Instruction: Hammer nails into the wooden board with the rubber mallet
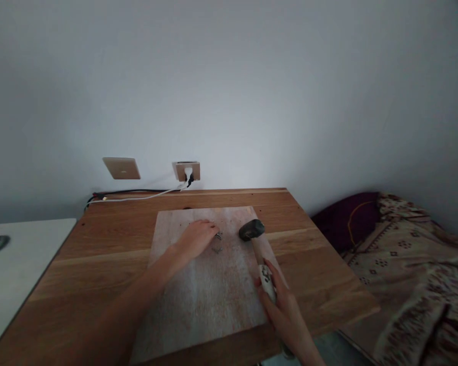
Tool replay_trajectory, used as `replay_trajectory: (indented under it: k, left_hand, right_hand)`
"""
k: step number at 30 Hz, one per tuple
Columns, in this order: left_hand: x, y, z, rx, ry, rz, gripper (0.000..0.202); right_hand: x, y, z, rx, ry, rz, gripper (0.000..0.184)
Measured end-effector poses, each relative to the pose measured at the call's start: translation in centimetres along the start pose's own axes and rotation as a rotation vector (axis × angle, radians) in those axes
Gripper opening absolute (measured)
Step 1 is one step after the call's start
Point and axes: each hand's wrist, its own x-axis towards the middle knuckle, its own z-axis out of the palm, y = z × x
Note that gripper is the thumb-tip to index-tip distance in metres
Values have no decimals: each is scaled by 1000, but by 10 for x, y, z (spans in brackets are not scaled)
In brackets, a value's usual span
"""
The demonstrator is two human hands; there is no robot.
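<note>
My right hand (282, 300) is wrapped round the patterned grip of a hammer (258, 251). Its dark head lies over the right edge of a pale wooden board (198, 300). My left hand (198, 236) reaches over the upper part of the board, fingers curled down and together. Small metal nails (219, 236) poke out at its fingertips, seemingly pinched there. A few more nails (217, 250) lie loose on the board just below. Small dark dots run in a row along the board's far side; I cannot tell whether they are holes or nail heads.
Beneath the board is a wooden table (313, 264) against a white wall. Cables (145, 195) run along its back edge to a wall socket (188, 172), with a blank plate (122, 168) to the left. A white surface (23, 274) stands at left, a bed with patterned cloth (408, 269) at right.
</note>
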Motion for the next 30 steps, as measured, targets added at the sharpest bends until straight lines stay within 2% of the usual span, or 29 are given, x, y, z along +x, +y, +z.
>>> replay_trajectory:
  k: [4, 10, 12, 15, 17, 22, 26, 30]
  left_hand:
    - [4, -5, 6, -35, 32, -17, 24]
    - [-1, -17, 25, -346, 223, -157, 22]
    - [-3, -22, 27, -449, 274, -200, 23]
    - [-5, -25, 25, -496, 335, -262, 25]
    - [-6, -25, 22, -478, 342, -276, 23]
    - [-8, -22, 22, -442, 338, -314, 22]
    - [-8, -25, 26, -448, 337, -346, 23]
    - [-8, -28, 25, -477, 343, -371, 25]
  right_hand:
    - [-7, -3, 10, -50, -33, 26, 63]
    - [-8, 0, 12, -30, 11, 101, 57]
    - [-5, 0, 12, 34, -28, 168, 58]
    - [-2, -2, 12, 172, -155, 338, 67]
    - [0, -3, 11, 235, -211, 410, 73]
    - [6, -1, 4, 315, -275, 442, 80]
    - [8, 3, 2, 249, -272, 448, 89]
    - [8, 8, 4, 167, -223, 376, 79]
